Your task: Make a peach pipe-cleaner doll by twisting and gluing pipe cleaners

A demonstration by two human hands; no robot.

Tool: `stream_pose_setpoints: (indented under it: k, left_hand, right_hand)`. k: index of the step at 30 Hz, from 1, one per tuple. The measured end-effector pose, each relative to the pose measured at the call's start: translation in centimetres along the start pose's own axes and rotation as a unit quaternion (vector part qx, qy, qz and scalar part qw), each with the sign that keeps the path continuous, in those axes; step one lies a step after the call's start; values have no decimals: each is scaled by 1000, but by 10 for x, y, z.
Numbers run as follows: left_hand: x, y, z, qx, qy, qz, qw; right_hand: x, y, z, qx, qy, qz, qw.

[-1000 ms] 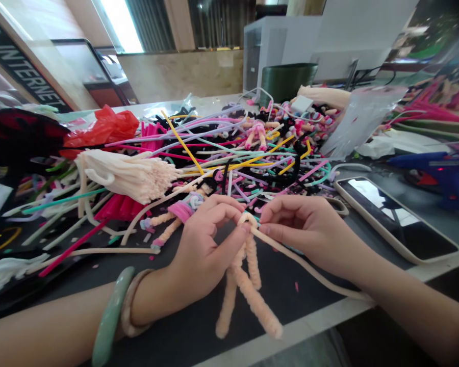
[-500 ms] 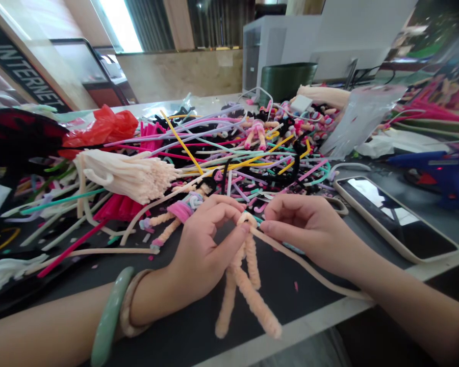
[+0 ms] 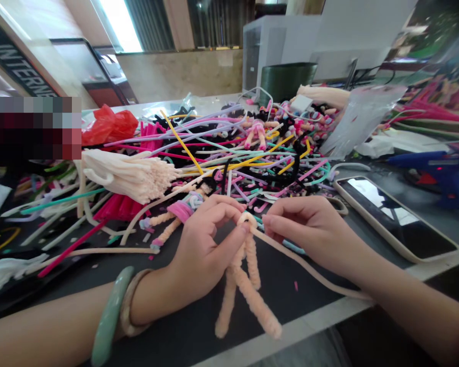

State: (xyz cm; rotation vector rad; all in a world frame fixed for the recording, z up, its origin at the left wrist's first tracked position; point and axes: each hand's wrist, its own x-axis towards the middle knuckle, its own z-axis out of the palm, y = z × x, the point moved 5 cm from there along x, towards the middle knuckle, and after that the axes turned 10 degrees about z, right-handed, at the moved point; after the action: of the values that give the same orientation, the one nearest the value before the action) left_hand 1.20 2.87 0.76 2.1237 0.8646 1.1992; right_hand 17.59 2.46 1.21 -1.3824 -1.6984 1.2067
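Observation:
My left hand (image 3: 210, 239) pinches a peach pipe-cleaner figure (image 3: 254, 300) at its top between thumb and fingertips. Its fuzzy twisted limbs hang down toward the table edge. A small loop with a hole in it stands at the top of the figure. From that loop a long pale pipe cleaner (image 3: 309, 265) trails right and passes under my right wrist. Close beside the loop is my right hand (image 3: 306, 221), thumb and fingers pressed together; whatever may be between them is hidden. A dressed pipe-cleaner doll (image 3: 181, 211) lies just left of my left hand.
Loose coloured pipe cleaners (image 3: 222, 148) are heaped across the table, with a cream bundle (image 3: 128, 176) at left. A phone (image 3: 398, 219) and a blue glue gun (image 3: 439, 171) lie at right. Behind are a red plastic bag (image 3: 110, 125) and a clear bag (image 3: 361, 120).
My right hand has shifted very slightly to the right, away from the loop. My left hand and the figure have stayed in place.

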Motion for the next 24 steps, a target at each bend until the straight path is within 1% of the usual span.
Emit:
stream_pose_setpoints:
  k: [4,6,9,13,16,18,21,24]
  left_hand:
    - [0,0,0,-7,3,4,1000]
    - [0,0,0,-8,4,4,1000]
    - [0,0,0,-1,3,4,1000]
    - [0,0,0,-3,2,4,1000]
    - [-1,0,0,-6,4,5,1000]
    - [-1,0,0,-6,6,7,1000]
    - [-1,0,0,-9,6,9,1000]
    - [-1,0,0,-14,6,11,1000]
  right_hand:
    - [2,2,0,58,1,7,998]
    - [3,3,0,69,2,10,998]
    - [3,3,0,51,7,5,999]
    - [2,3,-2,-24,32,7,999]
    - [2,4,-3,-18,44,6,999]
    - [2,2,-2,-1,38,-5,999]
    - [2,0,0,6,9,-19,1000]
    - [1,0,1,24,-12,-17,999]
